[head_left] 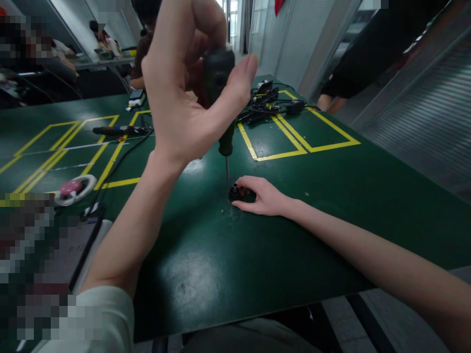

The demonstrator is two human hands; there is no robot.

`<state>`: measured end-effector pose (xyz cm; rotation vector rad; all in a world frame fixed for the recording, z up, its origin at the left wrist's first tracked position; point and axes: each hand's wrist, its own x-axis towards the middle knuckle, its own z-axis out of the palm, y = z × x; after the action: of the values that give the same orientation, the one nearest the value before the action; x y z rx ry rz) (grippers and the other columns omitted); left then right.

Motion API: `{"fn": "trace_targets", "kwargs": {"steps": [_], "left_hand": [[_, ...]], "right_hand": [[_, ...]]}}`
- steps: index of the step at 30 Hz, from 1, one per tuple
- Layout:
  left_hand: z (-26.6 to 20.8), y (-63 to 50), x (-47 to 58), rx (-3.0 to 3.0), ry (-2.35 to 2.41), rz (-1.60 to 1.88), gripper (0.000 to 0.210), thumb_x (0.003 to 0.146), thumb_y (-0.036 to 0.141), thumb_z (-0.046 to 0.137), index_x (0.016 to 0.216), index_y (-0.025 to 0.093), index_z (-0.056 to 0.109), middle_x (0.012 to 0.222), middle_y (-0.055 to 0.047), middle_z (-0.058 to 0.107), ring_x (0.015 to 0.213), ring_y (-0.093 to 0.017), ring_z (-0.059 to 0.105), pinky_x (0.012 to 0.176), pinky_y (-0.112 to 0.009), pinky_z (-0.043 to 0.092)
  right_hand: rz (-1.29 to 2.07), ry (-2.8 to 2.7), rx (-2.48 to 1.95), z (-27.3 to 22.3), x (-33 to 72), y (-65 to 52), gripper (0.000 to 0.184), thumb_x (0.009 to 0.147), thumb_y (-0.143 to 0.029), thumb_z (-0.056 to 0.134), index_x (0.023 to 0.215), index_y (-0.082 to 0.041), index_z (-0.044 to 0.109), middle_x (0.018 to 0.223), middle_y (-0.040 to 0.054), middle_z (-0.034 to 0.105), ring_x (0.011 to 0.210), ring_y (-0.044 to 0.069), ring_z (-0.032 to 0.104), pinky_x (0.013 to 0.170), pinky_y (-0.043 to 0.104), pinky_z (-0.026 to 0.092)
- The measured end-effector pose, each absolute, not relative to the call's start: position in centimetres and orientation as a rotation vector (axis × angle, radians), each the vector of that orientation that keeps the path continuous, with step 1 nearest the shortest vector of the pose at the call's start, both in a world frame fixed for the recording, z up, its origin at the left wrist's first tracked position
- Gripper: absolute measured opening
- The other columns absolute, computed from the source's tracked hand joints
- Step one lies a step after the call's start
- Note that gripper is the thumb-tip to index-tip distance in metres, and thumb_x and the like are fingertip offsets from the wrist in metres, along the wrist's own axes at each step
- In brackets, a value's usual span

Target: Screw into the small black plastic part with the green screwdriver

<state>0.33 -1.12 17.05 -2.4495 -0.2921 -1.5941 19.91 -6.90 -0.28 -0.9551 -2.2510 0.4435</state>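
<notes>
Your left hand (172,100) has its fingers curled round the handle of the driver (225,142), thumb out along the side. Hold that shaft near vertical, press straight down, turn from the wrist; a lean would likely skate the tip off. Can't tell if the tip is seated or just beside. Mind the small metal bit (222,211) loose on the table (331,196), easy to sweep away. Your right hand (265,197) is pinched nearly closed, thumb and forefinger on the black part (232,197); brace that wrist, fingertips clear of the shaft. Part sits on the table just under the driver: small, dark, rounded edge, short shiny metal tube sticking up. Rest is behind your fingers. Cables (263,105) lie well beyond.
</notes>
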Motion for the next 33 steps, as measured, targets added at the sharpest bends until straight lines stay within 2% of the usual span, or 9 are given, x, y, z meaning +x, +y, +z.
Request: {"fn": "trace_targets", "kwargs": {"steps": [4,8,12,15,19,22,24,27,33], "left_hand": [[16.9,-0.7,0.4,-2.471,-0.253,-1.623,0.009,0.102,0.022,0.056,0.099,0.014,0.058,0.089,-0.002,0.040,0.080,-0.008,0.049,0.077,-0.027,0.042],[16.5,-0.3,0.9,-2.467,-0.149,-1.638,0.014,0.104,0.020,0.052,0.100,0.011,0.062,0.089,-0.001,0.053,0.087,-0.012,0.067,0.082,-0.029,0.050],[16.3,-0.1,1.5,-2.550,-0.052,-1.725,0.022,0.106,0.020,0.047,0.109,0.006,0.063,0.104,-0.006,0.067,0.096,-0.019,0.074,0.094,-0.039,0.059],[16.4,-0.1,1.3,-2.520,-0.060,-1.671,0.023,0.107,0.024,0.048,0.110,0.007,0.064,0.105,-0.006,0.067,0.100,-0.020,0.074,0.093,-0.038,0.058],[16.7,-0.6,0.9,-2.513,-0.126,-1.598,0.025,0.108,0.027,0.047,0.108,0.009,0.063,0.100,-0.004,0.065,0.083,-0.013,0.073,0.081,-0.031,0.055],[16.8,-1.1,0.9,-2.496,-0.201,-1.578,0.026,0.107,0.030,0.050,0.103,0.009,0.065,0.096,-0.002,0.065,0.085,-0.014,0.072,0.081,-0.030,0.053],[16.5,-1.4,1.2,-2.458,-0.246,-1.692,0.029,0.107,0.032,0.049,0.096,0.012,0.067,0.091,-0.001,0.064,0.082,-0.013,0.070,0.081,-0.032,0.052],[15.8,-1.5,1.7,-2.564,-0.079,-1.945,0.034,0.108,0.035,0.042,0.100,0.018,0.070,0.084,0.001,0.061,0.060,-0.006,0.060,0.079,-0.033,0.052],[15.0,-1.3,2.2,-2.599,-0.042,-2.028,0.035,0.108,0.031,0.038,0.108,0.024,0.073,0.077,0.000,0.057,0.066,-0.012,0.058,0.078,-0.036,0.047]], "right_hand": [[0.439,-2.248,-0.941,-0.3,19.9,-6.9,0.024,0.091,-0.040,0.069,0.096,-0.018,0.060,0.085,0.0050,0.066,0.072,0.018,0.059,0.066,0.029,0.046],[0.437,-2.253,-0.947,-0.3,19.9,-6.9,0.025,0.091,-0.041,0.069,0.096,-0.018,0.061,0.084,0.0051,0.066,0.073,0.018,0.059,0.067,0.029,0.046],[0.443,-2.256,-0.971,-0.3,19.9,-6.9,0.024,0.091,-0.041,0.069,0.096,-0.019,0.060,0.085,0.0049,0.065,0.073,0.018,0.059,0.067,0.030,0.046],[0.446,-2.259,-0.973,-0.3,19.9,-6.9,0.024,0.091,-0.041,0.068,0.096,-0.020,0.059,0.086,0.0051,0.066,0.074,0.018,0.059,0.068,0.030,0.046],[0.457,-2.269,-0.995,-0.2,19.8,-6.9,0.024,0.091,-0.041,0.068,0.095,-0.020,0.058,0.086,0.0050,0.065,0.074,0.018,0.058,0.068,0.030,0.045],[0.457,-2.284,-1.007,0.0,19.8,-7.0,0.023,0.091,-0.041,0.067,0.095,-0.020,0.058,0.086,0.0050,0.065,0.074,0.018,0.057,0.068,0.030,0.045],[0.458,-2.291,-1.005,0.0,19.7,-7.0,0.024,0.091,-0.041,0.066,0.096,-0.019,0.058,0.086,0.0052,0.065,0.074,0.019,0.058,0.068,0.030,0.045],[0.442,-2.278,-0.997,0.0,19.7,-7.1,0.027,0.091,-0.045,0.066,0.097,-0.019,0.059,0.088,0.0062,0.066,0.076,0.020,0.060,0.069,0.032,0.047],[0.409,-2.109,-0.901,0.1,19.6,-7.5,0.021,0.098,-0.038,0.061,0.109,-0.019,0.062,0.113,0.0106,0.070,0.080,0.019,0.065,0.074,0.034,0.053]]}}
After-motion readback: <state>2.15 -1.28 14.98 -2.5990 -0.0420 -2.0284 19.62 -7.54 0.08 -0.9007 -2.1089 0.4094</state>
